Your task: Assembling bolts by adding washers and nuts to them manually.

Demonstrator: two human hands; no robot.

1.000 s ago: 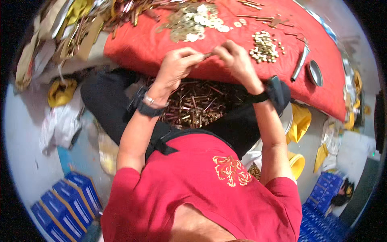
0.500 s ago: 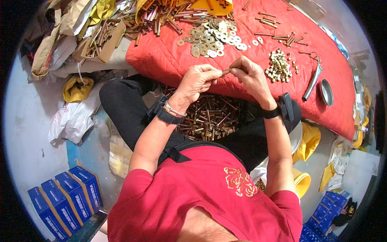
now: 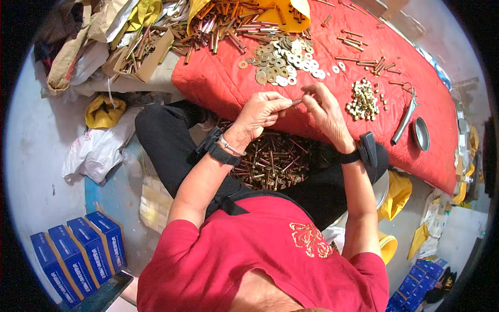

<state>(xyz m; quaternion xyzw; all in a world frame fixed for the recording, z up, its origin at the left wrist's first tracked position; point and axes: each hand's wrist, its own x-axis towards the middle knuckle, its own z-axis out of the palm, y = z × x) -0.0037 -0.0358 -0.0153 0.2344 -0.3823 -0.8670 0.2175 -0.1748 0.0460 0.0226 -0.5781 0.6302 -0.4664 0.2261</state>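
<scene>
Above my lap, my left hand (image 3: 261,112) pinches a slim metal bolt (image 3: 296,102) between thumb and fingertips, its end poking out to the right. Just beyond that end is my right hand (image 3: 323,106), its thumb and forefinger a little apart, with nothing visible between them. Under both hands, a heap of bolts fitted with washers and nuts (image 3: 273,161) lies between my legs. On the red quilted cover (image 3: 218,88) in front of me are a spread of flat washers (image 3: 283,60) and, to the right, a pile of brass-coloured nuts (image 3: 363,101).
Copper-coloured metal tubes (image 3: 215,26) spill from a yellow bag at the far left, beside an open cardboard box (image 3: 150,57). Loose bolts (image 3: 378,65) lie at the far right, near a metal tool (image 3: 404,122) and an oval dish (image 3: 421,134). Blue boxes (image 3: 78,257) stand at lower left.
My right fingers have come off the bolt's end and loosened, while my left hand keeps its pinch. The whole view has shifted, so the scene sits slightly lower and further right.
</scene>
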